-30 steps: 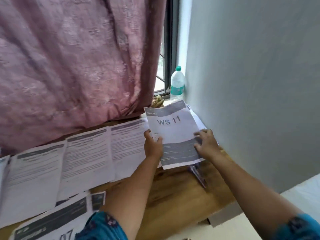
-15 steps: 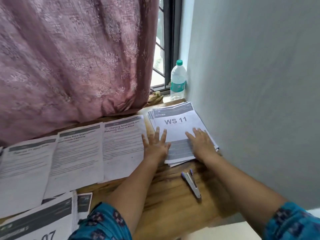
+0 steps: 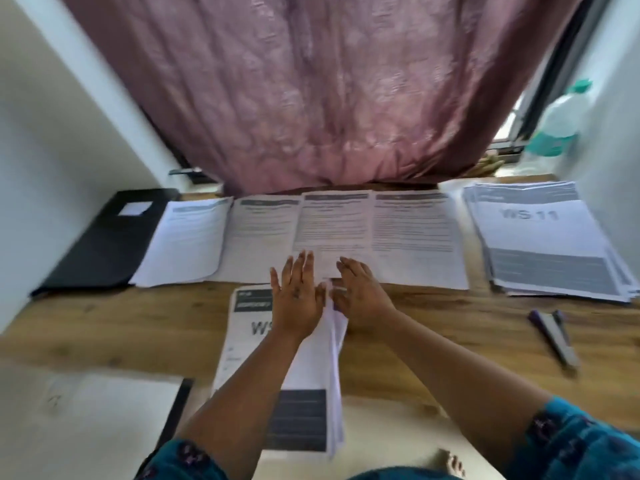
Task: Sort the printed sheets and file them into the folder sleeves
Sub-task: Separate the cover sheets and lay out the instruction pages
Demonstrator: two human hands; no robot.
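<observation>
A stack of printed sheets [image 3: 249,341] with a dark header and "WS" on top lies at the front middle of the wooden table [image 3: 433,327]. My left hand [image 3: 298,299] rests flat on it with fingers straight. My right hand [image 3: 360,296] lies beside it, fingers extended at the stack's right edge. Behind them several printed sheets [image 3: 415,233] lie side by side in a row. The "WS 11" stack [image 3: 547,237] sits at the far right. A black folder [image 3: 107,237] lies shut at the far left.
A stapler [image 3: 554,336] lies on the table at the right. A water bottle [image 3: 561,123] stands on the window sill behind the WS 11 stack. A pink curtain [image 3: 329,84] hangs behind the table. Walls close in on both sides.
Both hands set the WS 11 sheet down on the right stack, let go, and moved left to the front middle stack. My view swung left, bringing the black folder into sight.
</observation>
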